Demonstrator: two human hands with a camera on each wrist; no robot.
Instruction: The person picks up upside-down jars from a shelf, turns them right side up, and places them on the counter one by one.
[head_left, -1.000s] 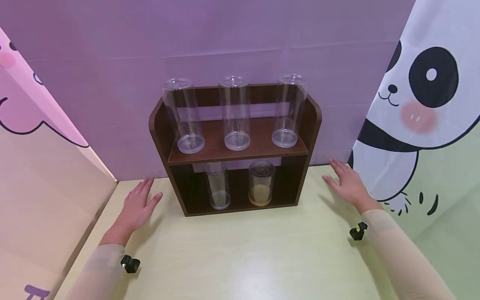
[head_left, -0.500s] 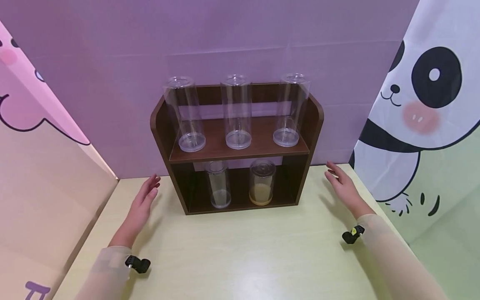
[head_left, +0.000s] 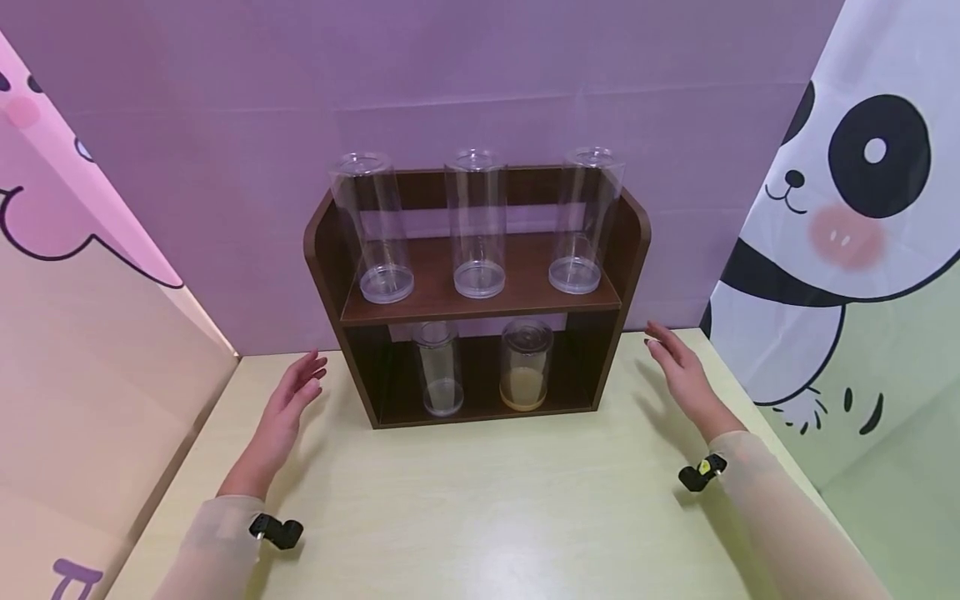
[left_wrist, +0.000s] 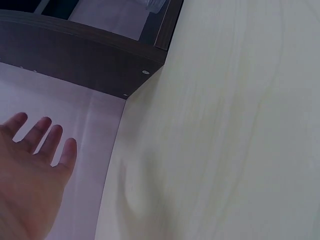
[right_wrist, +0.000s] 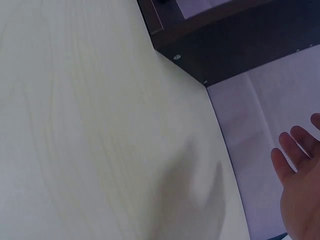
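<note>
My left hand (head_left: 288,404) hovers over the table to the left of a dark brown two-tier wooden shelf (head_left: 480,312), its palm turned inward and fingers loosely extended. On the other side, my right hand (head_left: 682,375) mirrors it, apart from the shelf and holding nothing. Three tall clear plastic jars stand along the upper tier: a left jar (head_left: 386,283), a middle jar (head_left: 479,279) and a right jar (head_left: 574,275). Below, a clear jar (head_left: 442,396) with a little pale content sits beside a jar with tan contents (head_left: 523,387).
The pale wooden table (head_left: 480,500) stretches in front of the shelf. A purple cloth wall (head_left: 225,208) closes off the back. Printed panels stand at both sides, the right one showing a panda (head_left: 847,217). Small black cameras are strapped to both wrists.
Both hands have turned from palm-down to palms facing inward, and drawn slightly toward the shelf. The head view has shifted a little. Jars and shelf stay in place.
</note>
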